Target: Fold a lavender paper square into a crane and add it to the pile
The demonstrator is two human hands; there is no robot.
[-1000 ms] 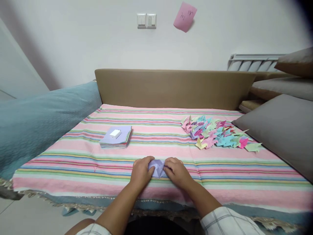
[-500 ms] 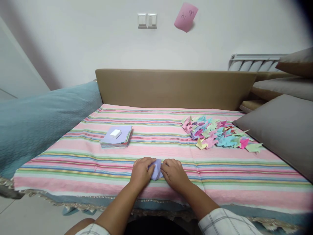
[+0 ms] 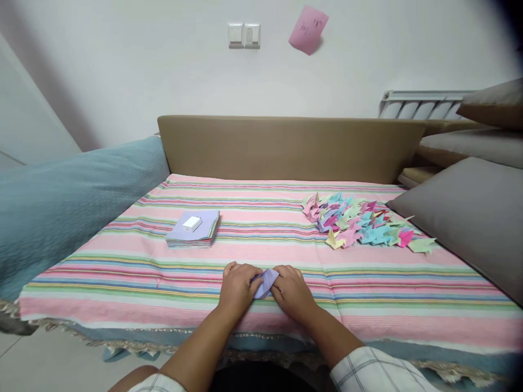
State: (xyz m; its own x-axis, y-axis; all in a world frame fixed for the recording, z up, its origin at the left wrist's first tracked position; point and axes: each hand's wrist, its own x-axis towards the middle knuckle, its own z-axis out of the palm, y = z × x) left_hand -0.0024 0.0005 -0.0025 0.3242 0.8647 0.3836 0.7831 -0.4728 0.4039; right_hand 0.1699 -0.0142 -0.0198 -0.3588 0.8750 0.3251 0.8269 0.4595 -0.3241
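Observation:
A small folded piece of purple paper (image 3: pixel 266 283) lies between my two hands, near the front edge of the striped cloth. My left hand (image 3: pixel 240 287) pinches its left side, thumb and fingers closed on it. On the right side, my right hand (image 3: pixel 293 289) grips the paper with fingers curled and thumb tucked in. The fingertips cover part of the folds. Farther off to the left sits a stack of square coloured paper (image 3: pixel 205 224), purple on top, with a small white box-shaped object (image 3: pixel 192 223) resting on it.
Several folded paper cranes (image 3: pixel 355 223) in mixed colours are heaped at the right. Grey cushions (image 3: pixel 466 218) pile up along the right side. A brown backrest (image 3: pixel 286 148) stands behind the striped cloth (image 3: pixel 261 207), and a blue-covered armrest (image 3: pixel 90 190) bounds the left.
The purple paper has shifted in shape between my hands, its upper part now slanting to the right toward my right fingers. Both hands stay in nearly the same place.

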